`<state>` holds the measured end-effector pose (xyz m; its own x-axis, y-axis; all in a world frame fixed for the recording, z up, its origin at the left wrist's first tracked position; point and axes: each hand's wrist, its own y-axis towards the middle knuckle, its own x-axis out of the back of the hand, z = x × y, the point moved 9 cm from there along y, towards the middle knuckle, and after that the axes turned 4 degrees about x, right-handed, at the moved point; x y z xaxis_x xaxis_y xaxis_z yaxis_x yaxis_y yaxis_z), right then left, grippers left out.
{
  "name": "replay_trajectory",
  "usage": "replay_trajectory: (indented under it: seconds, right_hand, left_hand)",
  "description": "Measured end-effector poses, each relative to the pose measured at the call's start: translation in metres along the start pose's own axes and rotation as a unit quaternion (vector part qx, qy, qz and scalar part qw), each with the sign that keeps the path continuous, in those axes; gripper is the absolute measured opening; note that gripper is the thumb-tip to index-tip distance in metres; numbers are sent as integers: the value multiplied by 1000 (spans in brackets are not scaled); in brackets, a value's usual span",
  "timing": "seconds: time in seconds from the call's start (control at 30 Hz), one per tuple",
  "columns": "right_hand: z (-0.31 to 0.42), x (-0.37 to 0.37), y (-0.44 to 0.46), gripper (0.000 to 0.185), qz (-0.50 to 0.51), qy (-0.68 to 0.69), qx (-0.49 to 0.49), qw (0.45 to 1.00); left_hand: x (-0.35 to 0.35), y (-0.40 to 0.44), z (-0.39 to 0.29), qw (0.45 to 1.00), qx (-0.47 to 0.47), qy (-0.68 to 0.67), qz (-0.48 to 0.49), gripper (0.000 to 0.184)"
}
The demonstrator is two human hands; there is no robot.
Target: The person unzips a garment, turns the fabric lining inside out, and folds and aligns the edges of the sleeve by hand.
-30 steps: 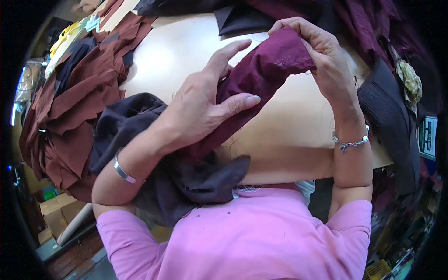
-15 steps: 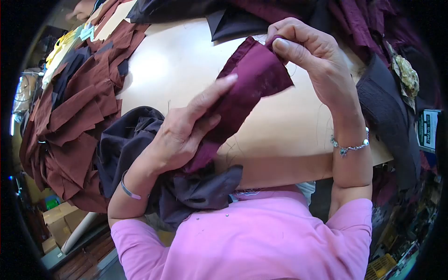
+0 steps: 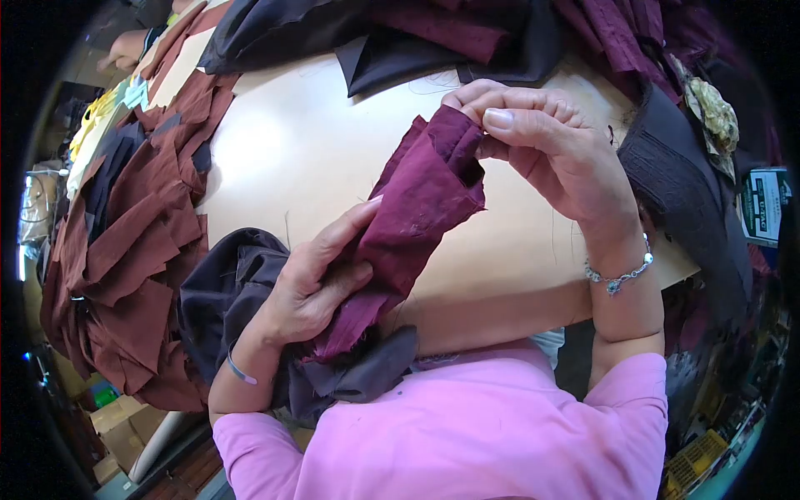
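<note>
A maroon piece of fabric (image 3: 417, 221), folded lengthwise with frayed edges, slants above the table in front of me. My left hand (image 3: 312, 287) is closed on its lower part, thumb beneath and fingers along the left side. At the upper end, my right hand (image 3: 546, 137) pinches the fabric's top edge between thumb and fingers; the exact grip is partly hidden. Under my left forearm lies a bunched dark cloth (image 3: 229, 275), which reaches toward the table's near edge.
Rust-brown fabric pieces (image 3: 137, 242) are heaped along the left side of the pale table (image 3: 283, 158). Dark cloth (image 3: 450, 62) and maroon cloth (image 3: 450, 29) lie at the far side. A dark textured cloth (image 3: 679, 183) hangs over the right edge. Another person's arm (image 3: 125, 50) shows at far left.
The maroon fabric has come down and nearer my body with both hands. Its upper end has turned, and my right hand now pinches nearer its top left corner. The view has shifted slightly.
</note>
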<state>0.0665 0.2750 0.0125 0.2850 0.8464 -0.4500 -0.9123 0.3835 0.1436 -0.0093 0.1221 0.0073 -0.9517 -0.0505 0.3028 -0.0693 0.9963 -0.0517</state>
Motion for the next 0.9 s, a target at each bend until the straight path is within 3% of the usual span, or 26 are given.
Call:
replay_trajectory:
  seconds: [0.37,0.57,0.67,0.77,0.9]
  right_hand:
    - [8,0,0,16,12,-81,67,994]
    - [7,0,1,15,30,-125,64,990]
    - [3,4,0,10,-14,-61,45,997]
    - [5,-2,0,13,-4,-192,8,981]
    - [-2,2,0,11,24,-194,7,981]
  left_hand:
    - [-1,3,8,999,5,-43,4,50]
    - [-2,2,9,999,11,-51,17,50]
    - [-1,2,9,999,-6,-47,15,50]
    - [-4,2,11,999,4,-30,33,50]
    - [-3,-1,20,996,35,-83,23,51]
